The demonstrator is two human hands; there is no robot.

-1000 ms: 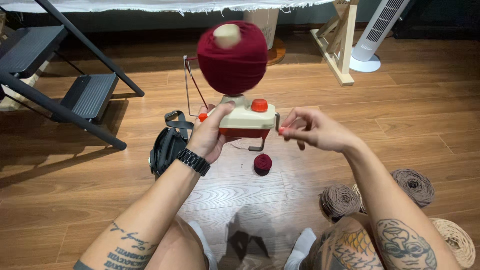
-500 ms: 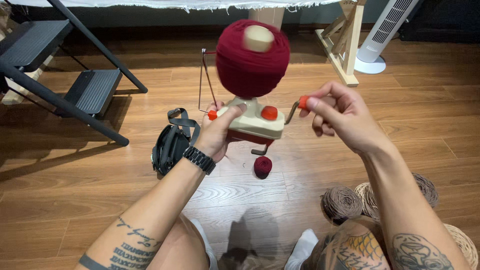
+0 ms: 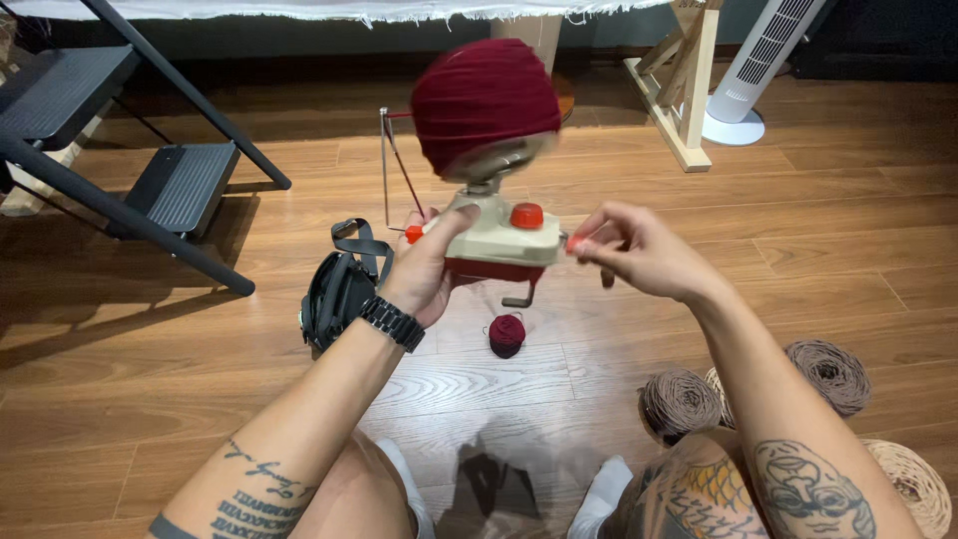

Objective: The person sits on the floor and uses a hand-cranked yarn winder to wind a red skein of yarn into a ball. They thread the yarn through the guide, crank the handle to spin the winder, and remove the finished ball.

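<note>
My left hand (image 3: 431, 271) grips the unclamped cream plastic yarn winder (image 3: 496, 240); my right hand (image 3: 631, 250) pinches its crank. Cranking could tip it, likely toppling the dark red wool cake (image 3: 483, 105).

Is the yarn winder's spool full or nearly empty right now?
Full. A fat dark red yarn ball covers the spool of the cream winder, steadied by the left hand; the right hand grips its crank.

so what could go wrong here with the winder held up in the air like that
1. The yarn winder is gripped only by the left hand, with its clamp hanging free below, so it may wobble as the right hand works the crank.
2. The dark red yarn cake is large and tilted on the spindle; it could slip off.
3. The small red yarn ball lies loose on the wooden floor and could roll or snag.
</note>
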